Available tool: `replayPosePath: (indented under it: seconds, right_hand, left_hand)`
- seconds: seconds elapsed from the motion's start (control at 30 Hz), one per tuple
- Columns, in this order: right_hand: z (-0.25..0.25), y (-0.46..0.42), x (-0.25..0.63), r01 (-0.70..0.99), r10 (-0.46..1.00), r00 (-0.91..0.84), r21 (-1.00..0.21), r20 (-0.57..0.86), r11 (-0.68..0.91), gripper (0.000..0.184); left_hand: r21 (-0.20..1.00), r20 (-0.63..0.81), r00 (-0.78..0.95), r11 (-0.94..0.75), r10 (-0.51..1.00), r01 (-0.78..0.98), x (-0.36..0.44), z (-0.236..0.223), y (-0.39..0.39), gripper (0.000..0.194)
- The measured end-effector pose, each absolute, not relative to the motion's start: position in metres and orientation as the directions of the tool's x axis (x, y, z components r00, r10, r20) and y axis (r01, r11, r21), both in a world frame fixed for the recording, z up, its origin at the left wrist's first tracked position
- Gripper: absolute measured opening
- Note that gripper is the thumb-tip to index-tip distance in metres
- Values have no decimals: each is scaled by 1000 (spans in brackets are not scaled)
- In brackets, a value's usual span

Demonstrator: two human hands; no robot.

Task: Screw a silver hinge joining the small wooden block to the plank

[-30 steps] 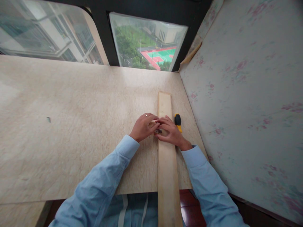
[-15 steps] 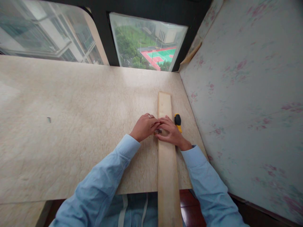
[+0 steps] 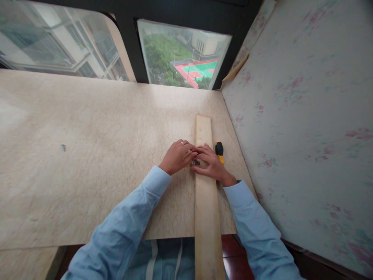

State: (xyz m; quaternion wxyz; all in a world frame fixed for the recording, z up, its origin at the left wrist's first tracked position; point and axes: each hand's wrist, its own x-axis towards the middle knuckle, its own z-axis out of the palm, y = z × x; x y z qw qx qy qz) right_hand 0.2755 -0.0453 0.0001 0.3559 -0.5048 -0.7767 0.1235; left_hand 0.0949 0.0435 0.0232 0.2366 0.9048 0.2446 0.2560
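A long pale wooden board [image 3: 206, 210] lies lengthwise over the counter, its near end running past the front edge toward my body. Both hands meet at the board's left side, about midway along. A small shiny metal fitting [image 3: 195, 162] shows between them; its exact kind is too small to tell. My right hand [image 3: 210, 163] rests across the board with fingers curled around the fitting. From the left, my left hand [image 3: 178, 156], with a ring on one finger, has its fingertips pressed together by the same spot. What its fingertips pinch is hidden.
A stubby black and yellow screwdriver handle [image 3: 219, 149] lies just right of the board. Far left on the stone-like counter [image 3: 116, 124] is a small metal piece [image 3: 63, 147]. A flowered wall [image 3: 305, 116] bounds the right side, and windows [image 3: 180, 54] stand at the back.
The hands stay at the same spot on the board, with only a slight shift of the left fingers. The whole view has moved very slightly.
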Motion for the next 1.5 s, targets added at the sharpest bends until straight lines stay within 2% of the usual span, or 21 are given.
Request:
replayPosePath:
  seconds: [0.13, 0.43, 0.63, 0.73, 0.8, 0.93, 1.1, 1.5]
  right_hand:
    - [-1, -45, 277, 693, 870, -244, -550, 430, 466, 22]
    - [-5, -44, 278, 686, 875, -243, -563, 419, 461, 24]
    - [-3, -44, 276, 687, 870, -237, -559, 432, 465, 22]
    - [-1, -44, 276, 685, 866, -242, -555, 438, 472, 21]
    - [-1, -45, 276, 688, 866, -242, -552, 438, 471, 22]
    - [-3, -45, 277, 694, 870, -239, -550, 432, 464, 25]
    - [-2, -45, 277, 691, 870, -246, -552, 426, 466, 22]
    - [-3, -44, 277, 688, 874, -239, -561, 423, 460, 23]
  left_hand:
    - [506, 332, 765, -789, 552, 350, 97, 21, 45, 15]
    - [516, 307, 817, -806, 489, 289, 100, 26, 45, 22]
    - [589, 319, 833, -783, 452, 200, 98, 24, 46, 23]
    - [642, 331, 802, -742, 497, 195, 95, 24, 45, 30]
    - [648, 317, 775, -721, 547, 244, 94, 26, 44, 24]
    - [604, 262, 740, -703, 620, 375, 95, 28, 42, 16]
    - [554, 246, 750, -724, 615, 412, 99, 25, 42, 13]
    - [493, 291, 824, -814, 486, 306, 103, 25, 47, 19]
